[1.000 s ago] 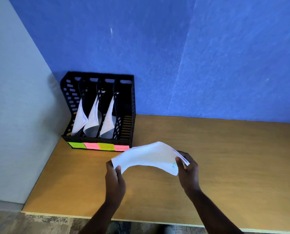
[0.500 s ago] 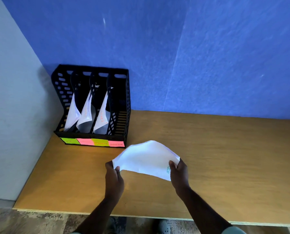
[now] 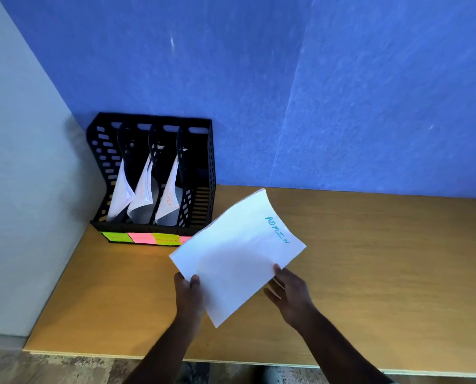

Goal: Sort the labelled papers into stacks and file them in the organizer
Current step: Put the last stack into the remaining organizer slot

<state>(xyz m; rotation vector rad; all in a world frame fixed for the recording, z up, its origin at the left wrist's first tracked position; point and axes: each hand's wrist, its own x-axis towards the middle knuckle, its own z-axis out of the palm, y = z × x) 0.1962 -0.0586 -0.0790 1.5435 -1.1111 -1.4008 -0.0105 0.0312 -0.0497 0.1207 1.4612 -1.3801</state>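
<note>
A white stack of papers (image 3: 237, 253) marked "ADMIN" in teal is held flat above the wooden desk (image 3: 369, 273), tilted toward the organizer. My left hand (image 3: 188, 292) pinches its near left corner. My right hand (image 3: 289, 289) holds its right edge, thumb on top. The black four-slot organizer (image 3: 206, 173) stands at the back left corner. Its three left slots hold white papers (image 3: 144, 187); the rightmost slot shows no paper. Green, pink and yellow sticky labels (image 3: 145, 237) line its front, the rightmost partly hidden by the stack.
A blue wall (image 3: 286, 79) runs behind the desk and a pale wall (image 3: 18, 189) closes the left side, right against the organizer. The desk's front edge (image 3: 231, 360) is near my forearms, with floor below.
The stack was bowed upward between both hands; now it lies flat, turned face up with the "ADMIN" writing showing, and sits nearer the organizer's right end.
</note>
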